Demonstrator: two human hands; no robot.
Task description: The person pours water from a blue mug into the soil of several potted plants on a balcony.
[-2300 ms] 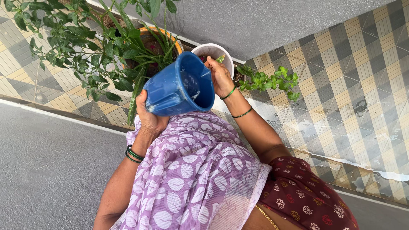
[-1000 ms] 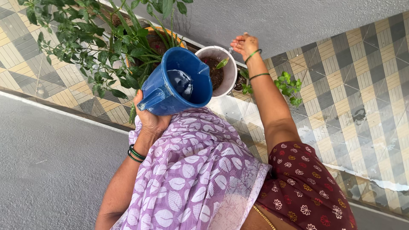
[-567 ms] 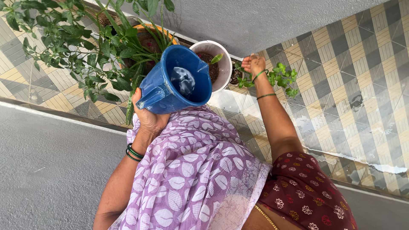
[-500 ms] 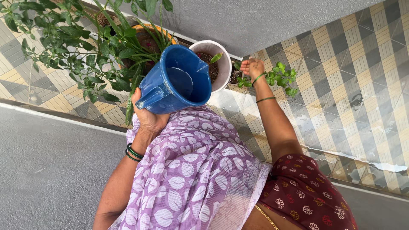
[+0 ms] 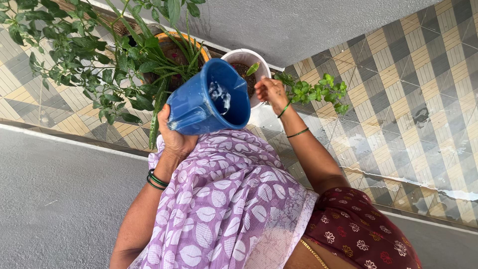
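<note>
Blue jug (image 5: 209, 99) in left hand (image 5: 174, 137)

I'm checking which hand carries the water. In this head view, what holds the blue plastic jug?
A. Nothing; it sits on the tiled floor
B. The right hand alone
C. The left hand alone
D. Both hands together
C: the left hand cups the blue plastic jug from below, while the right hand is apart from it, open beside the white round pot.

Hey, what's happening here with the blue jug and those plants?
A person is holding a blue jug with some water inside, tilted and propped in the left hand against their chest. The right hand is open beside a white pot of soil with a small seedling. An orange pot of leafy plants stands next to it.
</note>
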